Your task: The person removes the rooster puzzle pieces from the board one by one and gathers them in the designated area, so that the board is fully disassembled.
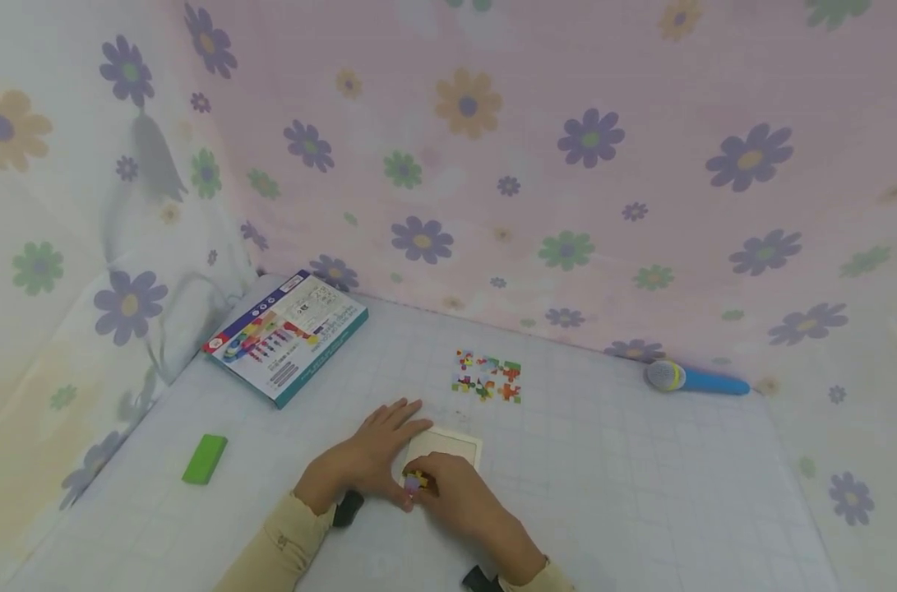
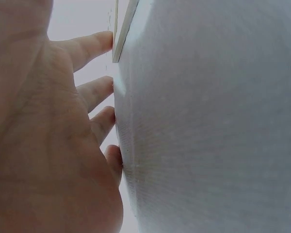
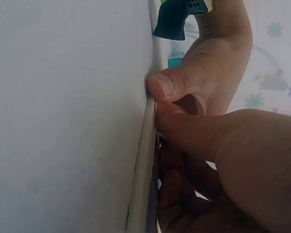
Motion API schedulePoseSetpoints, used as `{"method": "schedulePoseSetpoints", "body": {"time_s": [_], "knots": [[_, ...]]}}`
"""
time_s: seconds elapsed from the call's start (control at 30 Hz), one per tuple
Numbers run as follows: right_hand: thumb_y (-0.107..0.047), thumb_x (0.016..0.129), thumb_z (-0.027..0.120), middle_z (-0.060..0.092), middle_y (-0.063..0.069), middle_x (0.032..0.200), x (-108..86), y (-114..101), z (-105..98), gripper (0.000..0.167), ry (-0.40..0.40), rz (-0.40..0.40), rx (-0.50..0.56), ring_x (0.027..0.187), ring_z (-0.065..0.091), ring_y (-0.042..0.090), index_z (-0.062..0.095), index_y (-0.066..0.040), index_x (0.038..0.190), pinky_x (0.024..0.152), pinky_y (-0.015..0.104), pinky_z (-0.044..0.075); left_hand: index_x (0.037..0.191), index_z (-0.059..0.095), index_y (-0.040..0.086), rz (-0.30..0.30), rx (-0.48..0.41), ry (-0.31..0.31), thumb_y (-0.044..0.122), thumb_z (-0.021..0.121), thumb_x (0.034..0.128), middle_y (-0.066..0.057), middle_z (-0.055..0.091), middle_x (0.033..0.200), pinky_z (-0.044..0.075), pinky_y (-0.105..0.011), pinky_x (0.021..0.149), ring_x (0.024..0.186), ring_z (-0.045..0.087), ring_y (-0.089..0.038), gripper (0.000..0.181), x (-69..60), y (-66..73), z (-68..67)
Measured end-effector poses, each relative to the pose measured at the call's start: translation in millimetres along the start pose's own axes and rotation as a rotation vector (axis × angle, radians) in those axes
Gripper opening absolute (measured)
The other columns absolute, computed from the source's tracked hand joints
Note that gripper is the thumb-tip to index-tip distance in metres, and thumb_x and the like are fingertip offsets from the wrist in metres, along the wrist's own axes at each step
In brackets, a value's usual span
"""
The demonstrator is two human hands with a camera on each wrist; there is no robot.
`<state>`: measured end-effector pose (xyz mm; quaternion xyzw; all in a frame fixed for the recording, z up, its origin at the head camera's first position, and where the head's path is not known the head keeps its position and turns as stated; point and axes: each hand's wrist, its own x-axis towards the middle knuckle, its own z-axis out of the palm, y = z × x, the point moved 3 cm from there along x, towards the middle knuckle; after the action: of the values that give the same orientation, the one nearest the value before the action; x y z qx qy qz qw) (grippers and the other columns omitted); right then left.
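Observation:
A small wooden puzzle tray [image 1: 446, 444] lies flat on the white-covered table. My left hand [image 1: 374, 454] rests along its left side, fingers spread and fairly straight; in the left wrist view one fingertip touches the tray's edge [image 2: 124, 31]. With curled fingers my right hand [image 1: 459, 497] pinches a purple and yellow puzzle piece [image 1: 416, 482] over the near left corner of the tray. Its thumb sits beside the left thumb [image 3: 165, 87] at the tray's rim [image 3: 143, 167] in the right wrist view. The fingers partly hide the piece.
Several colourful puzzle pieces [image 1: 509, 372] lie in two rows beyond the tray. A printed box [image 1: 288, 337] stands back left, with a green block [image 1: 205, 459] in front of it. A blue toy microphone [image 1: 703, 381] lies at the back right, by the flowered curtain [image 1: 522, 222].

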<state>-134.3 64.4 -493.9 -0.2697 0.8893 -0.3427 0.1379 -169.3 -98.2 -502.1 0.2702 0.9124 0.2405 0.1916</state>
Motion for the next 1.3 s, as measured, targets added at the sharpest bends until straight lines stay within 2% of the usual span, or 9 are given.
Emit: {"method": "schedulePoseSetpoints", "body": {"time_s": [0.13, 0.37, 0.53, 0.67, 0.83, 0.93, 1.07, 1.13, 1.3], "knots": [[-0.011, 0.095, 0.070, 0.074, -0.006, 0.100, -0.4, 3.4, 2.0, 0.020, 0.025, -0.056, 0.004, 0.083, 0.057, -0.002, 0.076, -0.015, 0.114, 0.075, 0.018, 0.052, 0.158, 0.036, 0.019, 0.002, 0.005, -0.004, 0.053, 0.093, 0.0643, -0.010, 0.018, 0.172, 0.010, -0.058, 0.130, 0.160, 0.012, -0.035, 0.115, 0.6, -2.2, 2.0], [-0.018, 0.097, 0.069, 0.072, -0.011, 0.098, 0.0, 13.0, 0.1, 0.020, 0.024, 0.060, 0.138, 0.075, 0.051, -0.002, 0.074, -0.022, 0.116, 0.069, 0.017, 0.045, 0.158, 0.036, 0.023, -0.036, 0.012, -0.027, 0.055, 0.093, 0.0639, -0.006, 0.017, 0.173, 0.009, -0.057, 0.131, 0.160, 0.010, -0.032, 0.115, 1.4, -4.1, 4.5], [-0.022, 0.099, 0.066, 0.074, -0.008, 0.109, 1.9, 18.5, -11.1, 0.022, 0.017, 0.096, 0.184, 0.083, 0.058, 0.001, 0.073, -0.022, 0.120, 0.078, 0.020, 0.050, 0.158, 0.037, 0.022, -0.036, 0.012, -0.027, 0.055, 0.092, 0.0642, -0.006, 0.017, 0.172, 0.010, -0.057, 0.131, 0.160, 0.011, -0.033, 0.113, 1.5, -2.8, 4.3], [-0.020, 0.102, 0.062, 0.072, -0.005, 0.113, 9.8, 29.1, -29.1, 0.027, 0.061, 0.131, 0.135, 0.090, 0.058, 0.006, 0.070, -0.020, 0.128, 0.083, 0.025, 0.051, 0.158, 0.036, 0.024, -0.037, 0.017, -0.027, 0.056, 0.092, 0.0642, -0.006, 0.017, 0.173, 0.010, -0.057, 0.131, 0.161, 0.010, -0.033, 0.114, 2.1, -0.8, 3.2], [-0.015, 0.102, 0.061, 0.071, 0.000, 0.101, 25.3, 46.5, -48.5, 0.030, 0.187, 0.202, 0.043, 0.084, 0.057, 0.011, 0.068, -0.015, 0.130, 0.077, 0.028, 0.052, 0.158, 0.036, 0.025, -0.052, 0.026, -0.040, 0.058, 0.092, 0.0630, -0.005, 0.016, 0.173, 0.010, -0.055, 0.131, 0.161, 0.009, -0.032, 0.116, 3.7, 0.2, 4.4], [-0.014, 0.100, 0.064, 0.071, 0.007, 0.107, 30.7, 53.1, -54.1, 0.034, 0.244, 0.227, -0.015, 0.090, 0.062, 0.017, 0.066, -0.009, 0.134, 0.082, 0.035, 0.056, 0.158, 0.037, 0.025, -0.058, 0.026, -0.040, 0.057, 0.093, 0.0619, -0.005, 0.016, 0.173, 0.010, -0.055, 0.131, 0.161, 0.010, -0.032, 0.116, 3.7, 0.3, 5.2], [-0.015, 0.095, 0.071, 0.067, 0.013, 0.121, 33.1, 55.7, -58.7, 0.046, 0.283, 0.252, -0.108, 0.103, 0.066, 0.025, 0.060, -0.005, 0.138, 0.090, 0.045, 0.058, 0.158, 0.036, 0.025, -0.062, 0.028, -0.031, 0.056, 0.093, 0.0622, -0.005, 0.016, 0.173, 0.010, -0.055, 0.131, 0.161, 0.009, -0.032, 0.116, 3.6, 0.4, 3.4], [-0.018, 0.091, 0.076, 0.065, 0.012, 0.121, 33.3, 56.6, -60.0, 0.049, 0.290, 0.269, -0.139, 0.102, 0.067, 0.026, 0.061, -0.005, 0.136, 0.087, 0.045, 0.059, 0.158, 0.036, 0.024, -0.059, 0.020, -0.026, 0.055, 0.093, 0.0624, -0.006, 0.016, 0.173, 0.010, -0.056, 0.131, 0.161, 0.009, -0.033, 0.116, 2.9, 1.2, 1.7], [-0.025, 0.086, 0.083, 0.064, 0.012, 0.118, 33.0, 58.5, -57.9, 0.044, 0.291, 0.321, -0.163, 0.101, 0.065, 0.025, 0.066, -0.005, 0.122, 0.089, 0.045, 0.058, 0.157, 0.038, 0.020, -0.040, -0.002, -0.017, 0.053, 0.094, 0.0626, -0.009, 0.018, 0.172, 0.010, -0.057, 0.131, 0.160, 0.011, -0.035, 0.114, 0.9, 1.6, 0.8]]}}
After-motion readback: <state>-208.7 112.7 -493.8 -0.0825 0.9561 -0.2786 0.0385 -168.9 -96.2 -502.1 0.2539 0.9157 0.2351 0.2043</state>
